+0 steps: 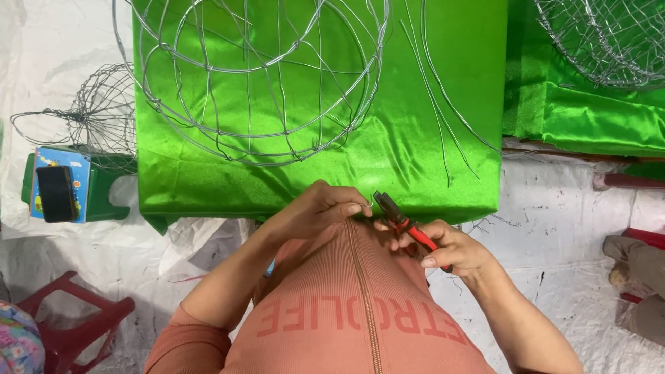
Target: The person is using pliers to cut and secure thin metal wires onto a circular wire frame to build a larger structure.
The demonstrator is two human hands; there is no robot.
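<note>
The right hand (454, 246) holds pliers (402, 223) with red handles — its fingers are curled round the handles, and the dark jaws point up and to the left, toward the left fingers. The left hand (318, 208) sits just beside the jaws, its fingers pressed together at the tips as if pinching something small; what they pinch is too fine to make out. Both hands hover close to the person's chest, over the zip (364, 291) of a salmon-coloured top, at the near edge of the desk (457, 104).

The desk is draped in shiny green cloth. Beyond the left fingers, well apart from them, lies a round wire frame (260, 76) — a dome of thin loops and ribs resting on the cloth. Beyond the right fingers a few loose wires (443, 104) lie across the cloth, long and slightly bent.

Far to the left of the left fingers a smaller wire frame (97, 114) rests off the desk, above a green stool (104, 187) that carries a blue box (52, 163) with a black phone (57, 192) on it. Lower left stands a red stool (76, 322). Far up and right of the right fingers, another wire frame (609, 41) lies on a second green-draped surface.
</note>
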